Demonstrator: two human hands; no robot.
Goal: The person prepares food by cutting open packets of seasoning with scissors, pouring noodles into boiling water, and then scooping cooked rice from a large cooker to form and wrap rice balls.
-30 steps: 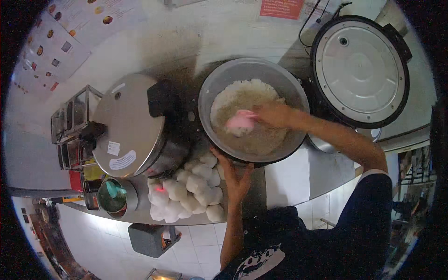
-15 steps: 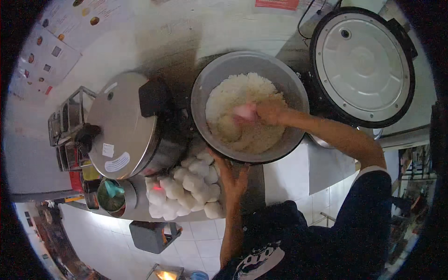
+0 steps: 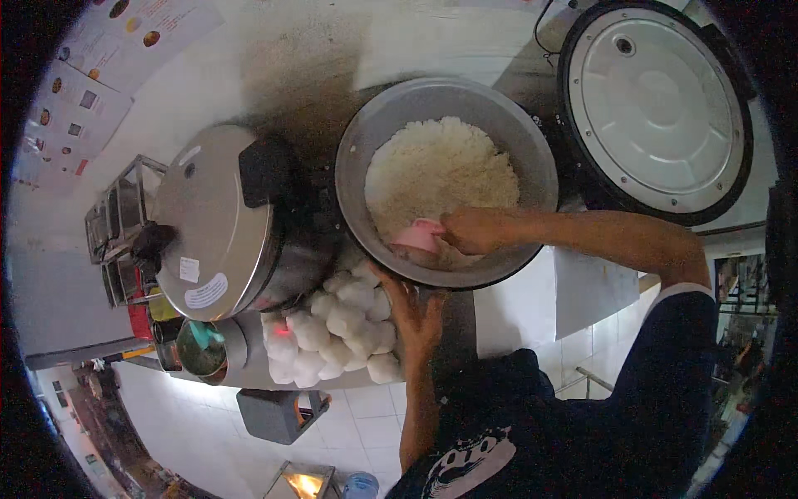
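Note:
White cooked rice (image 3: 440, 162) fills the lower part of a deep grey pot (image 3: 366, 141), with a ridge of it heaped toward the far side. My right hand (image 3: 478, 230) is closed round the handle of a pink plastic cup (image 3: 420, 237), whose bowl is tilted into the rice by the near wall. Against the outside of the pot, just under its near rim, rests my left hand (image 3: 413, 316), thumb and fingers spread apart; its fingertips are partly hidden by the rim. Just left of this hand lie several rounded white bundles (image 3: 337, 328), which look like wrapped rice portions.
Left of the pot stands a large rice cooker with its metal lid (image 3: 208, 224) down. A round lid (image 3: 657, 108) stands raised at the right. A small pot (image 3: 204, 349) with a turquoise-handled utensil sits by the counter's left edge. A grey stool (image 3: 274, 412) is on the floor.
My right hand and the pink cup have moved from the middle of the rice toward the near wall. More of the rice heap shows. My left hand stays at the rim.

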